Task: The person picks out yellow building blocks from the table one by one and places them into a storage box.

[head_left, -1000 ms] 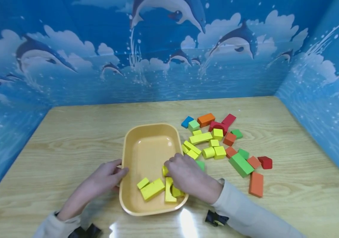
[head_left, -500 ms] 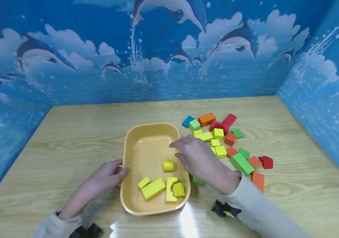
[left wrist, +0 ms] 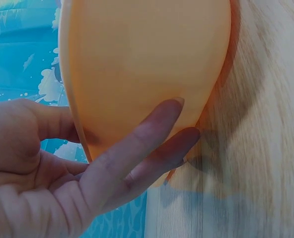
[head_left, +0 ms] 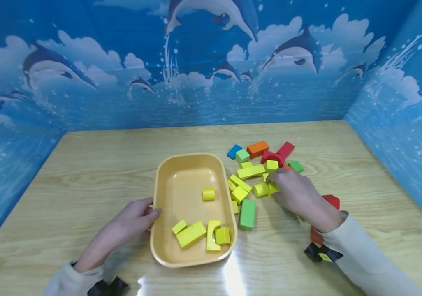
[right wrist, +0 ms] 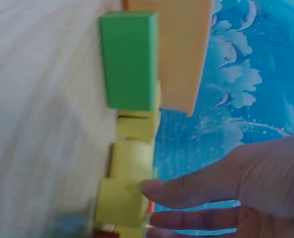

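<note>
My left hand (head_left: 137, 220) grips the left rim of a tan plastic tray (head_left: 157, 181), thumb over the edge and fingers against the outer wall in the left wrist view. The tray holds a yellow cylinder (head_left: 208, 194), a yellow arch block (head_left: 212, 240) and several other yellow blocks, among them a large rectangular one (head_left: 191, 235). To the right, my right hand (head_left: 300, 195) reaches over a yellow cube (right wrist: 119, 201). The thumb tip is right at the cube's edge and the fingers extend beyond it. Beside the cube lies another yellow cylinder (head_left: 260, 190).
A green block (head_left: 247, 214) stands close to the tray's right side. Yellow blocks, including a long arch (head_left: 251, 171), cluster on the table (head_left: 96, 164). Behind them lie orange (head_left: 258, 149), blue (head_left: 234, 151) and red (head_left: 286, 149) blocks. A dolphin-print backdrop (head_left: 196, 102) encloses the table's back and sides.
My right hand has let go of a yellow cylinder in the tray and moved right to the block cluster. The cylinder has rolled slightly away toward the tray's far end. My left hand stays put.
</note>
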A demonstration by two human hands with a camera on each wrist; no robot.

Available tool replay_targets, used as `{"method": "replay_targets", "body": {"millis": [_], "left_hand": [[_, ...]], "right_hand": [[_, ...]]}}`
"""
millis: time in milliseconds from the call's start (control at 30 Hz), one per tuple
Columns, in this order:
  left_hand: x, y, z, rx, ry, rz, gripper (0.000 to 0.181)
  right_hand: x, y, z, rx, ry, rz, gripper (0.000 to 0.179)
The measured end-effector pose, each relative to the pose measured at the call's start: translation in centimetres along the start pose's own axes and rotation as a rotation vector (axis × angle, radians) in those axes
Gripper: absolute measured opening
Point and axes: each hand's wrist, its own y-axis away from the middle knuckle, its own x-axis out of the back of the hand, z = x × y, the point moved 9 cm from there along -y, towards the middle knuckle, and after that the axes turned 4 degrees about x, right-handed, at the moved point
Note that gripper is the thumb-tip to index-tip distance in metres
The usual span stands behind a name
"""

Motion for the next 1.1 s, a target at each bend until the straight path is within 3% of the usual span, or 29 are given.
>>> {"method": "replay_targets", "body": {"millis": [267,533,1100], "left_hand": [[-0.1,0.0,-0.1,-0.023,0.0,-0.008,0.038],[-0.1,0.0,-0.1,-0.015,0.013,-0.003,0.039],[0.2,0.1,0.1,-0.023,-0.003,0.012,0.04]], "right_hand": [[-1.6,0.7,1.7,-0.02,0.013,-0.008,0.042],[-2.3,1.3,2.0,0.003,-0.005,0.087,0.044],[-1.9,0.9,2.0,0.007,-0.039,0.107,0.05]]}}
